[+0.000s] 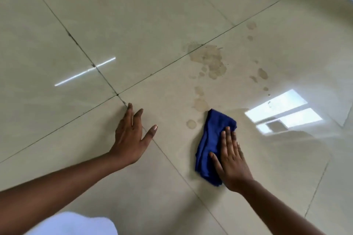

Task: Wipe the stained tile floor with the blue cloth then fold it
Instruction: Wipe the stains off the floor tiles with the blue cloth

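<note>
Cloth (209, 145) sits bunched on the floor (152, 15) under my right hand (232, 166), fingers straight and flat on top, pressing down, not gripping. It lies just below the nearest stains (208, 61), its far tip almost touching one pale ring. It looks soft and light, a limp deep-blue rag with loose lengthwise folds, so I judge it will slide easily on this glossy tile and crumple if I push from one edge. Best to keep my palm spread over the middle for wiping; for folding, I'd pinch two corners, though the corners are hidden in the bunching right now.

My left hand (131, 137) is open too, fingers spread, set on the floor beside a grout line (57, 19), holding nothing. It looks like a brace for my weight.

The tiles are large, pale, polished squares, shiny enough to mirror a window and a strip light. Dark thin grout between them. The stains are tan blotches and droplets, dry-looking with darker rims, spread ahead of the cloth. I'd guess they need firm pressure. Wiping has barely begun.
</note>
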